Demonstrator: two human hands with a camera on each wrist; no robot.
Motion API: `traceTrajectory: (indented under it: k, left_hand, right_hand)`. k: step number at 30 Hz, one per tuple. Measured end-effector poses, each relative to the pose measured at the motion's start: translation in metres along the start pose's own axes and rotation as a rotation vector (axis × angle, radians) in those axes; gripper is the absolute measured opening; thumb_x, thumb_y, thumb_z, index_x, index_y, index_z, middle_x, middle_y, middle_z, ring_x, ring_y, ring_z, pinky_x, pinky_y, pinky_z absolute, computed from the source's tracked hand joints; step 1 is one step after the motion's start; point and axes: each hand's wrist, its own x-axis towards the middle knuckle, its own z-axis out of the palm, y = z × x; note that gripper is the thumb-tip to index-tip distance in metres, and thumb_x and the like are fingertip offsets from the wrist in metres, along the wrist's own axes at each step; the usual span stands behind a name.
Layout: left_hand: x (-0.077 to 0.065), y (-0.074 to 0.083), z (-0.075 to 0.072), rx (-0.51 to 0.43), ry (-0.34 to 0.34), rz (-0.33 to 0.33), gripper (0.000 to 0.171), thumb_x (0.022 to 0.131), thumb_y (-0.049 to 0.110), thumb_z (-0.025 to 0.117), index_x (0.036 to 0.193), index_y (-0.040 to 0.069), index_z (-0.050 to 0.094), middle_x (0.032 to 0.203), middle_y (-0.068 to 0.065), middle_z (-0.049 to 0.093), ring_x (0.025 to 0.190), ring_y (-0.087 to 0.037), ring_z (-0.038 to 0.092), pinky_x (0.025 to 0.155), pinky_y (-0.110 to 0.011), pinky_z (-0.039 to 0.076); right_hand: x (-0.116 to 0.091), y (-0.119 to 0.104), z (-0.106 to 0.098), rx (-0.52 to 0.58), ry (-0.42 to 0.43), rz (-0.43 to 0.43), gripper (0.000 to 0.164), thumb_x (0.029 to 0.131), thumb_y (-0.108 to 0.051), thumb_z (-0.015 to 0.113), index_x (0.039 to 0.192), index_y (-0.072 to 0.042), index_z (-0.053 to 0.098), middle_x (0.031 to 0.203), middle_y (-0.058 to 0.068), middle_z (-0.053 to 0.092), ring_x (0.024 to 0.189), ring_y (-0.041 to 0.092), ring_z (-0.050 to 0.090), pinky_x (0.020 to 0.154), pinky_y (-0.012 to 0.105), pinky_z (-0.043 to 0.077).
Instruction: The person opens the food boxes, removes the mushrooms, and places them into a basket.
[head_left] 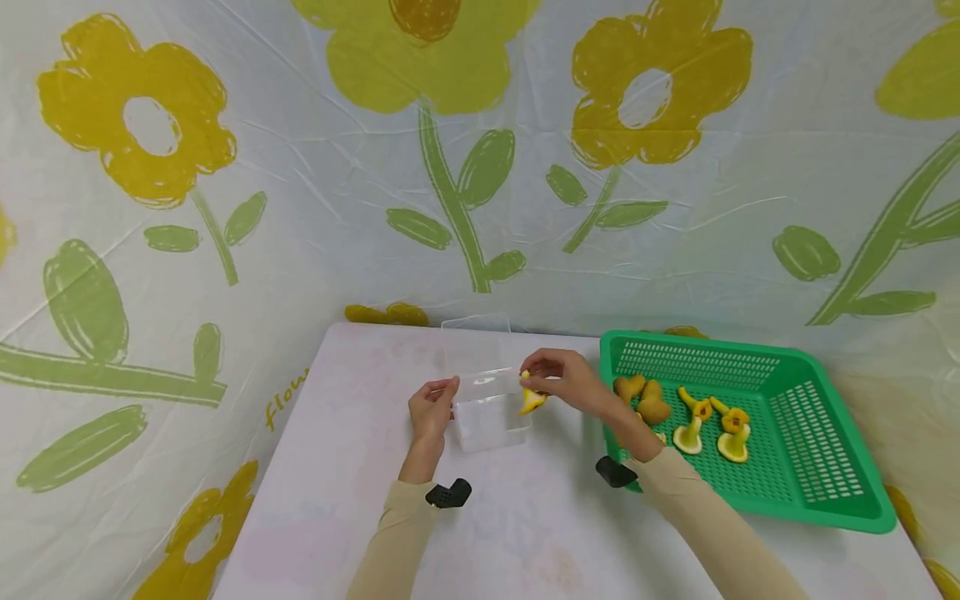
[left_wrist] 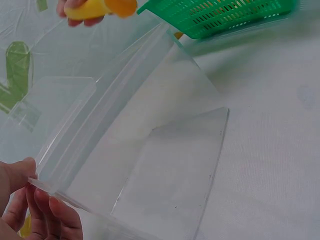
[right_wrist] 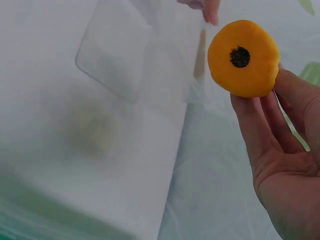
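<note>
A clear plastic box point(head_left: 489, 427) lies on the table with its transparent lid point(head_left: 476, 343) raised at the back. At the box's left rim, my left hand point(head_left: 432, 410) pinches the thin edge between thumb and fingers. My right hand point(head_left: 572, 382) holds a yellow gourd-like piece point(head_left: 532, 402) by its fingertips, just above the box's right side. Seen in the right wrist view, the gourd-like piece point(right_wrist: 225, 62) has a rounded orange end with a dark centre. Inside, the box shows only its bare bottom point(left_wrist: 165, 180) in the left wrist view.
On the right of the table stands a green perforated basket point(head_left: 828, 392). It holds several yellow pieces point(head_left: 733, 446) and brownish lumps point(head_left: 654, 404), some hidden by my right arm. A flower-print cloth point(head_left: 315, 200) hangs behind and beside the white table point(head_left: 517, 533).
</note>
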Motion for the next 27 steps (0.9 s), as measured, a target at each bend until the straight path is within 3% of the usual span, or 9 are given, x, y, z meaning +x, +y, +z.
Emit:
traceTrajectory:
  k: [14,20,23,27]
  left_hand:
    - [0.003,-0.003,-0.001,-0.019,-0.013,0.02,0.026,0.094,0.024,0.077,0.105,0.001,0.071,0.084,-0.005,0.065,0.069,-0.015,0.053,0.056,-0.021,0.046]
    - [0.002,-0.001,0.0,-0.019,-0.005,0.016,0.025,0.094,0.023,0.077,0.105,0.001,0.071,0.085,-0.006,0.066,0.069,-0.015,0.052,0.056,-0.021,0.046]
    - [0.001,0.0,0.001,-0.024,-0.004,0.021,0.024,0.094,0.021,0.077,0.105,0.0,0.071,0.086,-0.01,0.066,0.068,-0.014,0.052,0.055,-0.02,0.045]
    - [0.0,0.001,0.0,-0.02,-0.004,0.022,0.024,0.094,0.021,0.077,0.105,0.0,0.071,0.087,-0.012,0.066,0.068,-0.014,0.052,0.055,-0.02,0.045]
  right_hand:
    - [-0.041,0.003,-0.053,0.059,0.075,0.14,0.025,0.098,-0.015,0.072,0.116,0.001,0.066,0.105,0.019,0.072,0.087,0.027,0.069,0.075,0.035,0.061]
    - [-0.062,0.003,-0.074,0.018,0.093,0.138,0.029,0.099,-0.014,0.07,0.12,0.005,0.063,0.107,0.021,0.07,0.089,0.024,0.069,0.07,0.03,0.057]
    - [-0.071,0.008,-0.083,-0.004,0.101,0.125,0.025,0.1,-0.013,0.069,0.117,0.004,0.065,0.104,0.022,0.071,0.083,0.024,0.069,0.068,0.033,0.057]
    - [-0.081,0.018,-0.095,0.009,0.102,0.117,0.023,0.1,-0.011,0.068,0.116,0.006,0.065,0.104,0.026,0.07,0.083,0.024,0.069,0.074,0.035,0.059]
